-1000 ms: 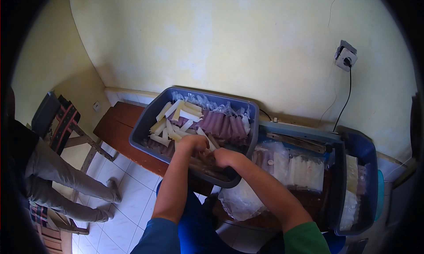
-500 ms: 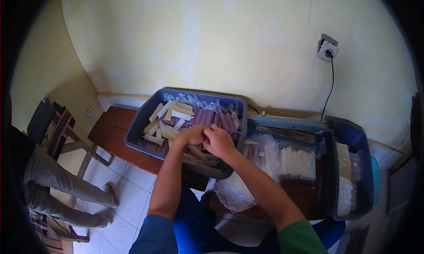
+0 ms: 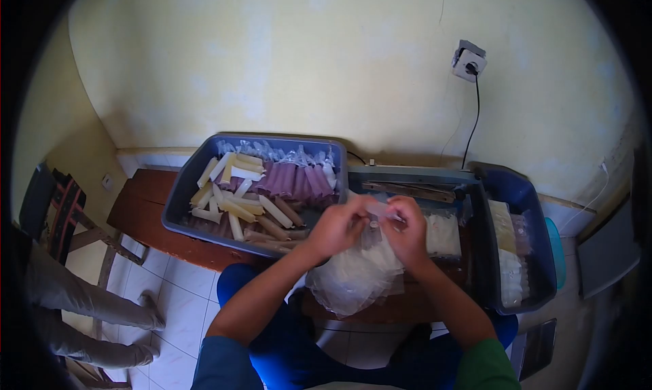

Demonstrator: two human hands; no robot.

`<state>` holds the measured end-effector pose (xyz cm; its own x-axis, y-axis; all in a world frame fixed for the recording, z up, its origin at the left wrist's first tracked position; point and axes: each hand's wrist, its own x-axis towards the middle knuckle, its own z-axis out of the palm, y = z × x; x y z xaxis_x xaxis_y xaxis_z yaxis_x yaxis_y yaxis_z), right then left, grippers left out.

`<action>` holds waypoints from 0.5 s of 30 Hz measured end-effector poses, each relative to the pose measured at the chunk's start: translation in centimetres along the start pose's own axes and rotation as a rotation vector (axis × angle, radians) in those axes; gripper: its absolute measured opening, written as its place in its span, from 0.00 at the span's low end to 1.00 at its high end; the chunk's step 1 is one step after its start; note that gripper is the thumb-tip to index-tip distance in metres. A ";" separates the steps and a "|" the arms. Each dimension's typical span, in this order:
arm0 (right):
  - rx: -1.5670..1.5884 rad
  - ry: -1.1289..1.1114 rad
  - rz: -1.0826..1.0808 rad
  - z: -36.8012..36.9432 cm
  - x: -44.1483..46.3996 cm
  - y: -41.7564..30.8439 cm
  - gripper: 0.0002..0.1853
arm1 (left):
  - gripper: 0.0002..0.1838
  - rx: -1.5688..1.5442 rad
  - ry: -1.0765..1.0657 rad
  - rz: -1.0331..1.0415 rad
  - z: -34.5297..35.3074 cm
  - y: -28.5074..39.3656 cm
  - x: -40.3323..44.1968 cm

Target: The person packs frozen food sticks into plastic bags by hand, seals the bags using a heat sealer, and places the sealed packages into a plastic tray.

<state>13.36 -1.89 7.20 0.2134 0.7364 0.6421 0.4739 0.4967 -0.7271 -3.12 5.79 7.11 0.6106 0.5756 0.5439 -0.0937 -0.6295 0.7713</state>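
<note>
Yellowish wall (image 3: 272, 71), 2 hands (image 3: 336, 226) holding clear plastic (image 3: 378, 209)

The pale yellow wall (image 3: 326, 64) looks patchy to me, a thin crack (image 3: 444, 3) running down near its top. A white wall socket (image 3: 467, 64) sits crooked beside a rough grey patch, with a black plug (image 3: 472, 69) in it and a black cable (image 3: 477, 118) dropping down the wall. Over on the left are another person's legs in khaki trousers (image 3: 85, 296), near a wooden chair (image 3: 86, 238) with dark-and-red patterned straps (image 3: 66, 207) (its far side sinks into shadow). A small white plate (image 3: 106, 181) sits low on the wall there. Pale tiles (image 3: 180, 298) cover the floor. Far right, a teal rim (image 3: 558, 254) shows and a thin white cord (image 3: 601, 196) hangs.
</note>
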 end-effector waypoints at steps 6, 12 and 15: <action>0.023 0.010 0.272 -8.6 -6.3 0.2 0.13 | 0.18 0.453 -0.194 0.089 4.0 1.1 -2.6; -0.101 -0.040 0.236 -10.3 -11.6 -0.3 0.10 | 0.18 0.774 -0.401 0.101 6.4 -1.4 -4.1; -0.194 -0.089 0.169 -8.9 -11.9 -1.6 0.09 | 0.12 0.824 -0.364 0.097 7.4 -3.0 -3.8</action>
<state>17.66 -15.53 2.87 0.2321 0.8430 0.4853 0.5947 0.2719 -0.7566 0.65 1.58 0.29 0.8534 0.3880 0.3480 0.3493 -0.9213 0.1706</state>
